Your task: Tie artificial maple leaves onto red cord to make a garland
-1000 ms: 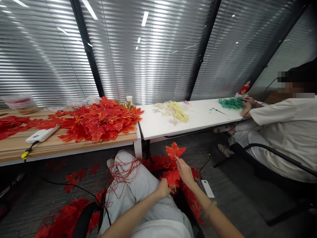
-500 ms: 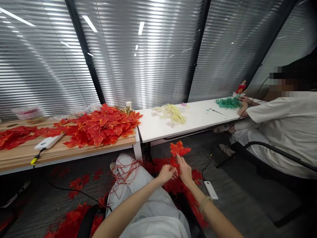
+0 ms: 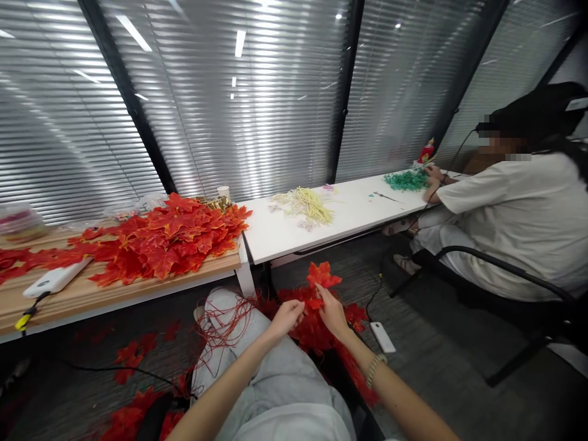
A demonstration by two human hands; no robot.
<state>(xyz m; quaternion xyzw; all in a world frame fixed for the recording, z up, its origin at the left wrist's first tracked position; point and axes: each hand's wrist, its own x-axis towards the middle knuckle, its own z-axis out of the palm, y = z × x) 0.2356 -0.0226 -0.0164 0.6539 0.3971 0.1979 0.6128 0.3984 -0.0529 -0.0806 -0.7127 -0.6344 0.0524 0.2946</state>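
Note:
Above my lap, my right hand (image 3: 331,311) is closed on a red maple leaf (image 3: 323,275), which sticks up past the fingertips. My left hand (image 3: 289,316) is just to its left, its fingers pinched together; whatever they hold is too small to make out. Thin red cord (image 3: 229,321) lies in a loose tangle over my left knee. More red leaves (image 3: 316,331) hang below and behind my hands.
A big heap of red leaves (image 3: 165,236) covers the wooden table (image 3: 220,267), with a white power bank (image 3: 55,280) beside it. Yellow strips (image 3: 312,205) lie on the white table (image 3: 271,242). At right sits a person (image 3: 519,202) by green pieces (image 3: 407,180).
The view has shifted a little to the right, so most things appear farther left. My hands have drawn slightly apart; the right one still holds the leaf.

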